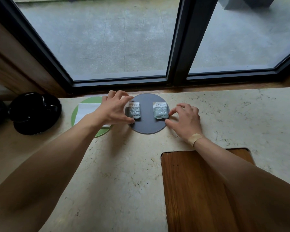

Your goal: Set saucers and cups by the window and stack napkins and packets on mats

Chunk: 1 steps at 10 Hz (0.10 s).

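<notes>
You have one view only, worn on your head, looking forward and steeply down from close above the surface (124, 173). It faces the window (107, 39), which fills the upper half. The grey mat (146, 126) lies just below that window near frame centre, and your forearms enter from the bottom corners.
</notes>
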Motion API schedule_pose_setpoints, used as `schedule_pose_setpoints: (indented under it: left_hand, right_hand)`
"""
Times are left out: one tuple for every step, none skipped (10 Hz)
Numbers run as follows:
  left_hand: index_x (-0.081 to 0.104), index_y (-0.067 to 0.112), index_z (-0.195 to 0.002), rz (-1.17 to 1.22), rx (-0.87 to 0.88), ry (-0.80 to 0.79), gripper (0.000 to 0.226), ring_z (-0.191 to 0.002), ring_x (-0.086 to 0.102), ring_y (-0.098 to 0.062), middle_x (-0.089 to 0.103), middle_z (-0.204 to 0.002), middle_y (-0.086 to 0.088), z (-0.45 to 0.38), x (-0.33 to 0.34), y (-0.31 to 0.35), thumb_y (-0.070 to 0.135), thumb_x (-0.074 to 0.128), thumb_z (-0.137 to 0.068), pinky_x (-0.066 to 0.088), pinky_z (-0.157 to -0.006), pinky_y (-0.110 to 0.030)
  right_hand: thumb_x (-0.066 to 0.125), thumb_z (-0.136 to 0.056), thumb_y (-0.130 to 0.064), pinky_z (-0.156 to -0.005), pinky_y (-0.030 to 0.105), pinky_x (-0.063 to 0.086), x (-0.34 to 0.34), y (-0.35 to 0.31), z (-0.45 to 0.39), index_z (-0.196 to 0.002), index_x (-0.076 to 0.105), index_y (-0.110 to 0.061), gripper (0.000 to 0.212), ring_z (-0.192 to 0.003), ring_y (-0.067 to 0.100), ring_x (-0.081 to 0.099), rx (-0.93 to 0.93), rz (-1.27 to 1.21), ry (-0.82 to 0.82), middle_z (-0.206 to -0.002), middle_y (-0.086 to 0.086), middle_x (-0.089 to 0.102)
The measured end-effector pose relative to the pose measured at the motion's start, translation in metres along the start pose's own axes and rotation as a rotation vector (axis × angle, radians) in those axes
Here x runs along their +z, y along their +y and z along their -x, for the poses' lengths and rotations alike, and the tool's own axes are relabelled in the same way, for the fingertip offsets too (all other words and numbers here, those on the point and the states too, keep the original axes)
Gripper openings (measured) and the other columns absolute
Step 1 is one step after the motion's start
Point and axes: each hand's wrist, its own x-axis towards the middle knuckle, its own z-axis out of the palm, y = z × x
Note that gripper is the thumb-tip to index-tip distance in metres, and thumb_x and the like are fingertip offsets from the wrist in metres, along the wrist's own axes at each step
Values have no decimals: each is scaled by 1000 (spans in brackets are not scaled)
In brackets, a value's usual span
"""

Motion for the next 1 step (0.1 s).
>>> schedule_pose_setpoints:
  left_hand:
    - [30,30,-147,27,-6,71,95,-130,22,-25,34,-144,2,14,-6,4,62,71,-67,24,-103,-45]
  right_hand:
    - [66,-83,-42,-98,37,37,-7,0,8,-105,59,-28,28,-126,23,35,-19,42,39,-131,-2,51]
